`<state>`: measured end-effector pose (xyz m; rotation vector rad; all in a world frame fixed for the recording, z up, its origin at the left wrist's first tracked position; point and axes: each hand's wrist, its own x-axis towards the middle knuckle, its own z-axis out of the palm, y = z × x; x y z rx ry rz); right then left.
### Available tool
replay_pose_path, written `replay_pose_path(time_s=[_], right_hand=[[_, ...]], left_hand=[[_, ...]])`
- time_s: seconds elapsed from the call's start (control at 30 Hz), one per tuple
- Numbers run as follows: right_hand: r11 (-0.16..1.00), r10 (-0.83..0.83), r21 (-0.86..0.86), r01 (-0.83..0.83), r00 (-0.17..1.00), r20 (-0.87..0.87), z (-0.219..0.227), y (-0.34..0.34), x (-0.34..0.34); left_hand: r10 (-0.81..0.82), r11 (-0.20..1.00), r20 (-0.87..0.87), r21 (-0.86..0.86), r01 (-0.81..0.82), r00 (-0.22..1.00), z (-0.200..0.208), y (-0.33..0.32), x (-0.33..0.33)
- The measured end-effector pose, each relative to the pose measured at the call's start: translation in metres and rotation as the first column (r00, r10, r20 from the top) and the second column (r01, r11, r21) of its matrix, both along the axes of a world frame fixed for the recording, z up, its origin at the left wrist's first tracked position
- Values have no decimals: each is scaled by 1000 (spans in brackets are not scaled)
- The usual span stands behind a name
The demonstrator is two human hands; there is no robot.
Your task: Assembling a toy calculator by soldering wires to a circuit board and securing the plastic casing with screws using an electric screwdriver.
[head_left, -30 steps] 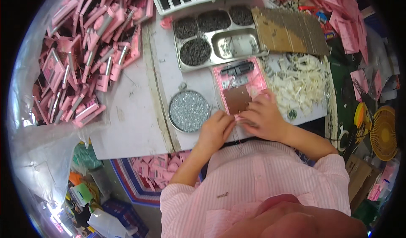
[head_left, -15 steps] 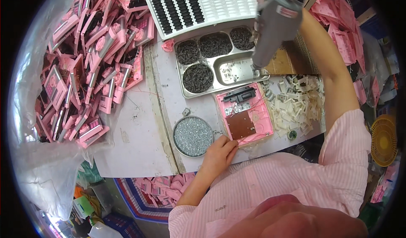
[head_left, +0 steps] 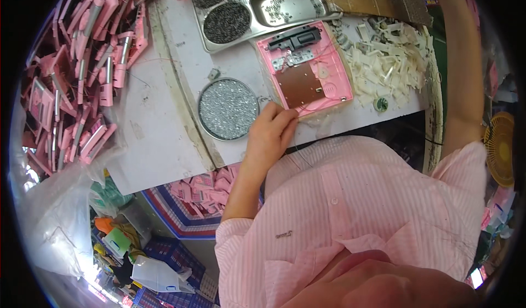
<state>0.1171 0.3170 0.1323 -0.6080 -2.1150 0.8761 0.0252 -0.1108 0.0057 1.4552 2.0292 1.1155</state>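
My left hand (head_left: 269, 128) is closed at the near left corner of a pink plastic casing (head_left: 341, 70), its fingertips holding the rim. The casing lies open side up on the table. In it are a black plastic part (head_left: 294, 38) at the far end, a metal plate (head_left: 291, 59) with holes, a brown circuit board (head_left: 298, 86) and thin wires. My right forearm reaches up past the upper right edge of the view, so the right hand is hidden. Just left of my left hand stands a round dish (head_left: 228, 110) full of small silvery pieces.
Beyond the casing sits a metal tray (head_left: 256, 31) with small dark screws in its compartments. White plastic pieces (head_left: 386, 61) lie heaped to the right. Many pink casings (head_left: 82, 67) are piled at left. A basket (head_left: 183, 220) of pink parts stands below the table edge.
My right hand, with a grey power screwdriver, has gone up and right out of view. The view has shifted so the table sits higher. My left hand stays at the casing's corner.
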Motion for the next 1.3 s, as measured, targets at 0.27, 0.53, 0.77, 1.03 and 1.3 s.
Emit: replay_pose_path(time_s=[0.27, 0.53, 0.77, 1.03, 1.3], right_hand=[[945, 313, -3, -328, 898, 310, -108, -206, 74], [898, 281, 226, -379, 886, 368, -119, -209, 70], [868, 404, 182, -461, 871, 279, -127, -197, 74], [911, -133, 394, -125, 814, 565, -115, -108, 61], [998, -38, -38, 56, 930, 365, -106, -104, 73]], left_hand=[[-26, 999, 13, -32, 26, 1000, 3, -1, -4], [-4, 1000, -10, 9, 4, 1000, -3, 0, 0], [-76, 996, -99, -55, 71, 992, -1, 1, -1], [-107, 991, -126, -100, 94, 986, 11, 3, -3], [-164, 986, -188, -20, 163, 969, 51, 83, -35]])
